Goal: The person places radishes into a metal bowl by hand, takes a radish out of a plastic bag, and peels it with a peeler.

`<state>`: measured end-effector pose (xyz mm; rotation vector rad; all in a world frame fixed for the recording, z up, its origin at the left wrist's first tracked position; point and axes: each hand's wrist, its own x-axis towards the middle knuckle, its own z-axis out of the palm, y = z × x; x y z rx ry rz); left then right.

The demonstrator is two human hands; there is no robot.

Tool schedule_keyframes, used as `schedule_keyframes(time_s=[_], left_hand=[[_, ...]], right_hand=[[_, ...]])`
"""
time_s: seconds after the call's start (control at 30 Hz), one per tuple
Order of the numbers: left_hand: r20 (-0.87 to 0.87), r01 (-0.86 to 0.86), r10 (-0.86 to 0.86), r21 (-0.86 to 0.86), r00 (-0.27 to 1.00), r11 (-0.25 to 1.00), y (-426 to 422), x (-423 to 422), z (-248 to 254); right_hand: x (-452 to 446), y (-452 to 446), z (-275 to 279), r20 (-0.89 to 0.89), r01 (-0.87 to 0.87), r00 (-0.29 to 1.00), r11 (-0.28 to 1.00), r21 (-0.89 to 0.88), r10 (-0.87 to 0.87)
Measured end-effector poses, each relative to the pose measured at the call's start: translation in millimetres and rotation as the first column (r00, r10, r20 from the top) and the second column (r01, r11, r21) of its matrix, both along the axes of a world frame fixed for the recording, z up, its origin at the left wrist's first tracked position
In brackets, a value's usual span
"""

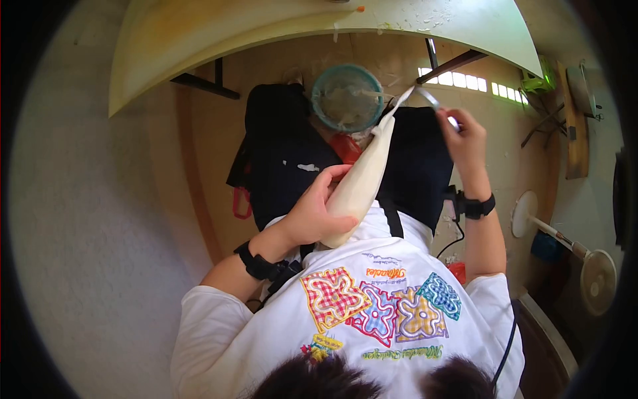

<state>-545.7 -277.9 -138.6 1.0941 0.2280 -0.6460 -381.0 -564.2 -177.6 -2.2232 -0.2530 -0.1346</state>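
A long white radish [364, 174] lies slanted over my lap, its thin tip pointing away and to the right. My left hand [312, 209] is wrapped round its thick near end. A pale strip of peel [399, 103] stretches off the tip. Just beyond the tip, my right hand [463, 136] grips a peeler [428, 98], whose metal part reaches toward that strip. Whether the blade touches the strip I cannot tell. Between my knees on the floor stands a teal basin [318, 100] with pale scraps inside.
A pale table [266, 30] curves across the front, with an orange bit and wet scraps on it. Something red [345, 147] lies below the basin. On the right are a standing fan [598, 282] and a wooden board [575, 123]. A wall [80, 213] rises at left.
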Motion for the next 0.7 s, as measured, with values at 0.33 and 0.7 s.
schedule_keyframes(time_s=[0.33, 0.7], left_hand=[[-0.005, -0.071, 0.071, -0.073, 0.997, 0.995, 0, 7, -6], [-0.062, -0.174, 0.164, -0.263, 0.985, 0.949, 16, 21, -12]], right_hand=[[-15, -16, 18, -0.255, 0.189, 0.963, 0.902, 0.389, -0.092], [-64, 34, 44, -0.665, 0.281, 0.717, 0.786, 0.550, 0.209]])
